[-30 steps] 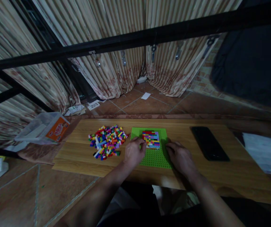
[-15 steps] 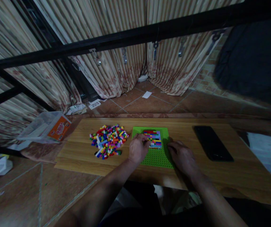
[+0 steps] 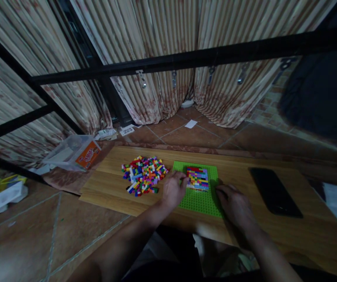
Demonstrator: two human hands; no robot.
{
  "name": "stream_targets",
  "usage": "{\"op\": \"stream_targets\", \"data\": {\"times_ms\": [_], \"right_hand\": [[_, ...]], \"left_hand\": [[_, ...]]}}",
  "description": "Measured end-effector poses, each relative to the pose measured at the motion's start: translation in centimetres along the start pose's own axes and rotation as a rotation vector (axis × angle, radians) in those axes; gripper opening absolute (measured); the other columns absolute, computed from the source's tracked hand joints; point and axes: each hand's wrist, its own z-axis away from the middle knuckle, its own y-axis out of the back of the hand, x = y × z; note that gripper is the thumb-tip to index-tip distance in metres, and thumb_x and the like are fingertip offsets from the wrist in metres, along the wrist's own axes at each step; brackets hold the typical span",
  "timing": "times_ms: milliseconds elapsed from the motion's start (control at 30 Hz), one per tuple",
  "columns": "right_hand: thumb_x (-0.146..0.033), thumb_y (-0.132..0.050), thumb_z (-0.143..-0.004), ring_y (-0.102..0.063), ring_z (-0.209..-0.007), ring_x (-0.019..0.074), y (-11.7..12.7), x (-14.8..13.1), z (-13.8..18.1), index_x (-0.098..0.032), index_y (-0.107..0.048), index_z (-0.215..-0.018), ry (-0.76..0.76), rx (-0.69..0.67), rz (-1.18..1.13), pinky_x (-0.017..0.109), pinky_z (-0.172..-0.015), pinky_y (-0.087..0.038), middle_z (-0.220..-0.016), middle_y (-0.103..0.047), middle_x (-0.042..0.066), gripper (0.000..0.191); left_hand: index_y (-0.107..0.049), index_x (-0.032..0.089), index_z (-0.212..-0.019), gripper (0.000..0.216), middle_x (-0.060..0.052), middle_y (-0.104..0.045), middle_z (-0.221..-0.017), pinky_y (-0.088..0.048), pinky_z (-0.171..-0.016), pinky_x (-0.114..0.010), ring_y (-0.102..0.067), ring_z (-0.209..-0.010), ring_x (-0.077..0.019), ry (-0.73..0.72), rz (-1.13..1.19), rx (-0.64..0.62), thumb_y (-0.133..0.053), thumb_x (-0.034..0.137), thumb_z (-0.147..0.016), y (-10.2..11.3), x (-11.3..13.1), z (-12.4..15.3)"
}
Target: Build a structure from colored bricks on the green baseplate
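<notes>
A green studded baseplate (image 3: 200,203) lies on the wooden table, carrying a flat block of multicoloured toy bricks (image 3: 197,178) on its upper part. At the block's left side is my left hand (image 3: 174,190), its thumb and fingers closed together over the plate. Whether a small brick sits between those fingertips is hidden. My right hand (image 3: 235,203) rests at the plate's right edge with its fingers curled against it. Left of the plate spreads a heap of loose toy bricks (image 3: 145,175) in many colours.
A black phone-like slab (image 3: 275,192) lies on the table's right part. Beyond the table's left end stands a clear plastic box (image 3: 71,152) with an orange label. A dark metal bar (image 3: 171,62) crosses in front of the curtains (image 3: 162,35).
The view has shifted, so the whole scene sits further right and slightly lower. My left hand has drawn back a little leftward from over the brick block. My right hand stays by the plate's edge.
</notes>
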Motion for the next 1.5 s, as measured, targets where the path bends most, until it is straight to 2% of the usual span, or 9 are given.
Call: {"op": "stream_targets", "data": {"times_ms": [100,200,333,667,800,967,1200,1367,1500], "right_hand": [[-0.026,-0.042,-0.09,-0.065,-0.079,0.0221,0.1,0.0,0.0,-0.018,-0.067,-0.094,0.005,-0.003,-0.005,0.036,-0.074,-0.052,-0.095,-0.068,0.01,0.026],[-0.026,-0.042,-0.09,-0.065,-0.08,0.0221,0.1,-0.1,-0.1,-0.019,-0.067,-0.093,0.0,0.002,-0.009,0.036,-0.075,-0.051,-0.095,-0.068,0.009,0.026],[-0.025,-0.043,-0.09,-0.065,-0.082,0.0217,0.0,-0.1,-0.1,-0.02,-0.067,-0.093,0.005,0.006,-0.009,0.035,-0.076,-0.051,-0.094,-0.068,0.008,0.025],[-0.025,-0.044,-0.09,-0.064,-0.082,0.0214,-0.1,0.1,-0.1,-0.019,-0.067,-0.095,-0.018,-0.017,0.006,0.034,-0.076,-0.05,-0.093,-0.067,0.008,0.024],[-0.025,-0.044,-0.09,-0.064,-0.082,0.0217,0.0,0.0,-0.2,-0.019,-0.067,-0.094,-0.015,-0.01,-0.005,0.034,-0.076,-0.05,-0.094,-0.067,0.008,0.024],[-0.023,-0.044,-0.09,-0.064,-0.083,0.0211,0.2,-0.3,-0.2,-0.019,-0.066,-0.095,-0.023,-0.019,-0.003,0.033,-0.077,-0.05,-0.094,-0.067,0.008,0.023],[-0.023,-0.046,-0.09,-0.064,-0.082,0.0208,0.0,-0.2,-0.2,-0.018,-0.067,-0.094,-0.035,-0.022,-0.007,0.032,-0.076,-0.049,-0.092,-0.066,0.007,0.022],[-0.024,-0.045,-0.091,-0.063,-0.081,0.021,0.1,-0.2,-0.2,-0.018,-0.067,-0.094,-0.043,-0.027,-0.003,0.033,-0.076,-0.049,-0.093,-0.065,0.008,0.023],[-0.024,-0.044,-0.091,-0.063,-0.081,0.0214,0.1,-0.2,-0.2,-0.018,-0.067,-0.095,-0.046,-0.032,0.006,0.033,-0.076,-0.049,-0.092,-0.065,0.008,0.024]], "left_hand": [[-0.065,0.019,-0.089,0.015,-0.005,-0.066,-0.092,-0.05,-0.082,-0.027,-0.062,-0.089,-0.016,-0.016,-0.215,0.017,-0.05,0.017,-0.089,2.0,-2.0,-0.2],[-0.067,0.017,-0.093,0.019,-0.011,-0.066,-0.099,-0.05,-0.085,-0.035,-0.062,-0.094,-0.0223,0.006,-0.307,0.029,-0.05,0.013,-0.086,3.8,-4.0,-0.2],[-0.067,0.017,-0.09,0.017,-0.013,-0.064,-0.099,-0.048,-0.088,-0.041,-0.061,-0.098,-0.0278,-0.008,-0.389,-0.002,-0.052,0.012,-0.083,4.7,-5.3,0.1],[-0.065,0.02,-0.087,0.017,-0.012,-0.065,-0.097,-0.046,-0.09,-0.043,-0.059,-0.098,-0.0295,0.002,-0.511,-0.045,-0.05,0.012,-0.085,4.4,-5.9,-0.1],[-0.063,0.019,-0.087,0.017,-0.012,-0.065,-0.098,-0.045,-0.091,-0.041,-0.059,-0.098,-0.0277,0.008,-0.526,-0.048,-0.047,0.014,-0.087,4.3,-5.2,0.1],[-0.063,0.018,-0.095,0.018,-0.011,-0.065,-0.1,-0.045,-0.09,-0.038,-0.059,-0.099,-0.0253,-0.005,-0.521,-0.043,-0.046,0.016,-0.088,3.9,-4.2,0.2],[-0.063,0.015,-0.104,0.021,-0.011,-0.067,-0.105,-0.045,-0.094,-0.036,-0.061,-0.101,-0.0237,-0.006,-0.458,-0.064,-0.049,0.016,-0.088,3.0,-4.4,0.1],[-0.063,0.016,-0.095,0.016,-0.009,-0.068,-0.096,-0.047,-0.089,-0.036,-0.062,-0.094,-0.0228,0.0,-0.414,-0.067,-0.05,0.013,-0.086,2.9,-4.2,0.3],[-0.063,0.019,-0.086,0.013,-0.004,-0.067,-0.088,-0.049,-0.081,-0.029,-0.063,-0.086,-0.0177,-0.045,-0.205,-0.075,-0.053,0.01,-0.084,2.6,-3.6,0.4]]}}
